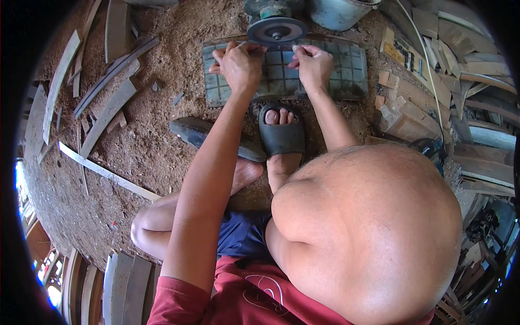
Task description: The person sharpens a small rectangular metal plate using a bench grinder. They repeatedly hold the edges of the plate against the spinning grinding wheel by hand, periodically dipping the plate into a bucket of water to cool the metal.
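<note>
Both of my arms reach toward a round grinding disc (265, 32) on a dirty green machine (268, 7) at the far middle. Just below the disc's left rim, my left hand (241, 66) is closed, thumb and fingertips pinched together. My right hand (315, 66) pinches in the same way near the disc's right rim. Whatever sits between the fingertips is too thin and small to make out. Under both hands lies a worn grey-green board with a grid of squares (349, 73), curved by the lens.
A grey bucket (341, 13) stands right of the machine. Curved wooden pieces (111, 116) and a pale strip (108, 172) lie on the sawdust-covered ground (146, 146) at left. Wood offcuts (406, 116) and a pale cable (430, 70) are at right. My sandalled foot (281, 130) is near the board.
</note>
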Available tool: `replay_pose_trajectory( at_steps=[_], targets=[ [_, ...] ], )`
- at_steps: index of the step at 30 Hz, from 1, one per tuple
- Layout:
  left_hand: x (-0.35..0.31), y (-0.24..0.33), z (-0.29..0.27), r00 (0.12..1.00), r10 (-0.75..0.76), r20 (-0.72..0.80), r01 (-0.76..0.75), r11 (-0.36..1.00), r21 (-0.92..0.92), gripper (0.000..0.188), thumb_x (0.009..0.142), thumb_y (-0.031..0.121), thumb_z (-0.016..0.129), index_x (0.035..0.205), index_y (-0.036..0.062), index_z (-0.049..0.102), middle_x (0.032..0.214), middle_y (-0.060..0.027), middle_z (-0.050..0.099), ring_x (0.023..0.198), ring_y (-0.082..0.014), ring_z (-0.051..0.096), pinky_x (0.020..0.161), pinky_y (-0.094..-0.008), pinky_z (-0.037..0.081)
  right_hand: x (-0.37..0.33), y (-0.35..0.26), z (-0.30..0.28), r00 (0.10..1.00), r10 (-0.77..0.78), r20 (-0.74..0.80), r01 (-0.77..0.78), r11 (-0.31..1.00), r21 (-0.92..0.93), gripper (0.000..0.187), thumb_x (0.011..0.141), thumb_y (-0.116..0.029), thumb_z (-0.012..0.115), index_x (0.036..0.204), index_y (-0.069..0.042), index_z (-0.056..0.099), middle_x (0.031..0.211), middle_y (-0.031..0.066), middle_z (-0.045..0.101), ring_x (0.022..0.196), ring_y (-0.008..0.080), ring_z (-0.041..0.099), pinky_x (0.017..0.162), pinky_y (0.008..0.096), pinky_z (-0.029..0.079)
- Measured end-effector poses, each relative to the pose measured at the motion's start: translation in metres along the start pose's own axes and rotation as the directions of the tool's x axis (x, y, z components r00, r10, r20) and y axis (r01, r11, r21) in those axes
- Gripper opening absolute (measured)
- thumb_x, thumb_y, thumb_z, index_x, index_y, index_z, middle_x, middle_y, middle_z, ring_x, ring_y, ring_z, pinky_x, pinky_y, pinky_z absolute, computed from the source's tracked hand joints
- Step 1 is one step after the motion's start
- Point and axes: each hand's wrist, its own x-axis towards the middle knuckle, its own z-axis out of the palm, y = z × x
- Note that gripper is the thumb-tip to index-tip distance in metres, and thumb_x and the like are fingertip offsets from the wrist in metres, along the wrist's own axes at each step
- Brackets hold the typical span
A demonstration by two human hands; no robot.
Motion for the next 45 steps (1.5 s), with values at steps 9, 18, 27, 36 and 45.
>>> replay_pose_trajectory(
  at_steps=[9,18,27,36,45],
  targets=[
    [-0.004,0.008,0.007,1.000,-0.020,-0.001,0.020,1.000,0.020,0.028,0.084,0.049,0.081,0.101,0.0276,0.085,0.110,-0.0029,0.073,0.124,-0.0388,0.047,0.106,-0.0658,0.027,0.004,0.002,-0.008,1.000,-0.014,-0.007,0.014,1.000,0.004,0.019,0.097,-0.010,0.071,0.096,0.008,0.075,0.072,0.0082,0.072,0.058,0.0166,0.073,0.050,0.0270,0.052],
    [-0.007,0.013,0.011,0.999,-0.052,0.010,0.052,0.999,-0.008,0.027,0.084,0.050,0.080,0.101,0.0297,0.086,0.112,0.0006,0.072,0.126,-0.0363,0.046,0.106,-0.0657,0.025,0.008,0.007,-0.012,0.999,-0.017,-0.029,0.017,1.000,0.024,0.019,0.096,-0.010,0.072,0.094,0.009,0.074,0.072,0.0079,0.072,0.058,0.0170,0.073,0.050,0.0266,0.051],
    [-0.009,0.017,0.015,0.998,-0.065,0.010,0.065,0.998,-0.017,0.025,0.084,0.050,0.080,0.098,0.0298,0.085,0.113,0.0024,0.072,0.126,-0.0334,0.045,0.105,-0.0601,0.025,0.009,0.007,-0.016,0.999,-0.041,-0.026,0.041,0.999,0.005,0.020,0.096,-0.010,0.072,0.097,0.009,0.074,0.074,0.0097,0.073,0.059,0.0181,0.073,0.052,0.0284,0.056],
    [-0.014,0.026,0.018,0.996,-0.067,-0.051,0.067,0.998,-0.011,0.020,0.082,0.041,0.082,0.094,0.0265,0.086,0.108,0.0031,0.072,0.118,-0.0312,0.046,0.098,-0.0500,0.030,0.012,0.010,-0.019,0.999,-0.032,-0.039,0.033,0.999,0.024,0.020,0.096,-0.010,0.073,0.097,0.010,0.074,0.075,0.0101,0.074,0.058,0.0183,0.073,0.052,0.0287,0.056],
    [-0.015,0.023,0.026,0.996,-0.064,-0.055,0.061,0.996,-0.063,0.023,0.082,0.047,0.083,0.094,0.0276,0.086,0.113,0.0059,0.072,0.123,-0.0305,0.043,0.103,-0.0538,0.025,0.011,0.009,-0.023,0.998,-0.035,-0.046,0.035,0.999,0.011,0.020,0.096,-0.010,0.073,0.097,0.010,0.074,0.074,0.0102,0.073,0.058,0.0183,0.073,0.053,0.0287,0.056]
  ],
)
